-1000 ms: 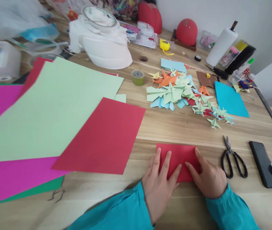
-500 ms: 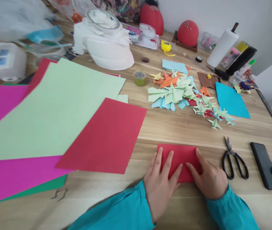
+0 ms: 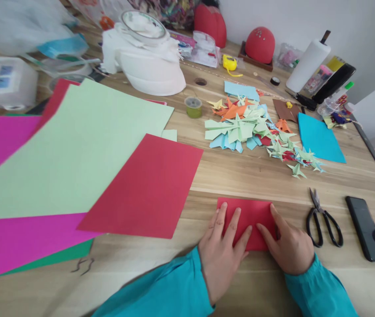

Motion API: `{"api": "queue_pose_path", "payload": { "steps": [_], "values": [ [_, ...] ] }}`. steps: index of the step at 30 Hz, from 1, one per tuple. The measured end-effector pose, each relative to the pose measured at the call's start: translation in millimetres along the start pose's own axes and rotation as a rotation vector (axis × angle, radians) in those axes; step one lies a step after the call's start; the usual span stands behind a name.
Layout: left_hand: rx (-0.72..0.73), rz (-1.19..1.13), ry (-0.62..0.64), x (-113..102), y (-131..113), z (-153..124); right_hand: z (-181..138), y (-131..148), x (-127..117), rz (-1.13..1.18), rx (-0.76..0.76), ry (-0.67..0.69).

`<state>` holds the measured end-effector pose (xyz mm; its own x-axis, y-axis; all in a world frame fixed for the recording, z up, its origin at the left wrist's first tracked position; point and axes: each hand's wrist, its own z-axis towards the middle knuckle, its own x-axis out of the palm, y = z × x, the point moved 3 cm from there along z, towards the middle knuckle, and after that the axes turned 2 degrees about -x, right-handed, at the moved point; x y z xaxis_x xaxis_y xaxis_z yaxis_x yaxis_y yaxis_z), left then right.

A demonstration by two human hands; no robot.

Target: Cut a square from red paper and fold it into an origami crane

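A folded piece of red paper [image 3: 253, 215] lies flat on the wooden table in front of me. My left hand [image 3: 222, 248] rests on its left part, fingers spread and pressing down. At the paper's right edge is my right hand [image 3: 288, 242]. Its thumb and forefinger are stretched apart and touch the paper, while its other fingers curl under and are mostly hidden. To the right of that hand lie black-handled scissors [image 3: 322, 220], blades pointing away from me. A larger red sheet [image 3: 147, 189] is on the left, over other paper.
Large light green sheets [image 3: 75, 149] and magenta sheets [image 3: 25, 242] cover the left side. Folded paper pieces [image 3: 240, 127] are heaped farther back, near a blue sheet [image 3: 321, 138]. A black phone [image 3: 367, 229] lies at right. A tape roll [image 3: 143, 25] tops white material.
The whole view has shifted very slightly. Both hands stay on the red paper in nearly the same position.
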<state>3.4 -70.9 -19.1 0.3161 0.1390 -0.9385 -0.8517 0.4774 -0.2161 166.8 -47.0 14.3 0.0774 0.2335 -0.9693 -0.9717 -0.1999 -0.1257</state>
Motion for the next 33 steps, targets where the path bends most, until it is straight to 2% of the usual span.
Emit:
{"api": "queue_pose_path", "payload": {
  "steps": [15,24,33],
  "values": [
    [0.006,-0.002,0.010,1,1,1,0,-1,1,0.011,0.006,0.007],
    [-0.020,-0.021,0.041,-10,1,6,0,-1,2,-0.003,0.005,-0.006],
    [0.016,-0.018,0.018,-5,5,7,1,2,-1,-0.009,0.035,-0.009]
  ]
}}
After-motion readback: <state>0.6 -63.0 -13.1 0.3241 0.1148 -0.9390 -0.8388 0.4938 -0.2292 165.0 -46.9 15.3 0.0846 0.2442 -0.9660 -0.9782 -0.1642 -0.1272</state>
